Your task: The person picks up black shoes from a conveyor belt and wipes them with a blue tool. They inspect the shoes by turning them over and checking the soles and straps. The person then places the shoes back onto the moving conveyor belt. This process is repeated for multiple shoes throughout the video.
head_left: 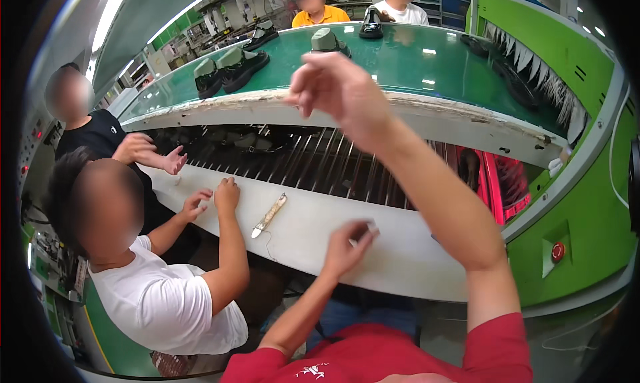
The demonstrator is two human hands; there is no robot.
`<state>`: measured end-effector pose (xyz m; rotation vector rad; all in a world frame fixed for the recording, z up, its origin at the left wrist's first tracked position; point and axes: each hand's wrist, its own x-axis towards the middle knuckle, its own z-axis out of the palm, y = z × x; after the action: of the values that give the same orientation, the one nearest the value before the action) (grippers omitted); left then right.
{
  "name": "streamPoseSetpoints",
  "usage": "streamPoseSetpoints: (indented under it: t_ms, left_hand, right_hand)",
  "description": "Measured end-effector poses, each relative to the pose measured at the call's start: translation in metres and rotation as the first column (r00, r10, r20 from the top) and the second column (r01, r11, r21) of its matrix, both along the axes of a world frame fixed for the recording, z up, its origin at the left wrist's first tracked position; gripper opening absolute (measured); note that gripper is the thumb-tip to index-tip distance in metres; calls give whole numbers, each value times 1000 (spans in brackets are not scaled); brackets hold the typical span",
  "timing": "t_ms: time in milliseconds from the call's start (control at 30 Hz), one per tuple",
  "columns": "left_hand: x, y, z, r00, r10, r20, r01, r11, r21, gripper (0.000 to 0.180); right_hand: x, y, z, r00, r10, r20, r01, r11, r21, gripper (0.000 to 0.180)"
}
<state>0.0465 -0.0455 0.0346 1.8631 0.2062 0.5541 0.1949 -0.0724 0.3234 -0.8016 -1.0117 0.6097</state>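
Observation:
My left hand [348, 248] hangs just above the pale work ledge. Its thumb and fingers are curled together at a small whitish thing whose kind is too small to make out. High over the green belt's front edge, my right hand [343, 93] is raised with loosely bent fingers, somewhat blurred; nothing shows in it. Behind it stands a shoe [327, 40] with a grey-green upper part, partly covered by the hand. On the ledge left of my left hand lies a slim tool [269, 216] with a cream, wrapped-looking handle and a white end, a thin thread beside it.
Several dark shoes [245, 66] ride on the green belt [287, 60]. Below runs a roller conveyor [313, 163] with dark shoes. A green machine [573, 250] with a red button stands right. Co-workers stand left, one in a white shirt [160, 296] close by; two more are beyond the belt.

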Motion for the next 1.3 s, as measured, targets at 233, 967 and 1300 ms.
streamPoseSetpoints:
  t_ms: [233,967,1300]
  left_hand:
    - [109,80,252,630,-130,766,39,990,135,58]
    - [63,95,111,964,-171,205,179,984,-19,14]
    - [15,-27,-33,972,-233,21,175,781,600,32]
  right_hand:
    - [65,-62,14,920,-373,124,381,923,-51,85]
    - [180,-188,-36,352,-766,538,935,312,-168,84]
    - [193,-175,-21,-53,-936,-347,966,40,-257,38]
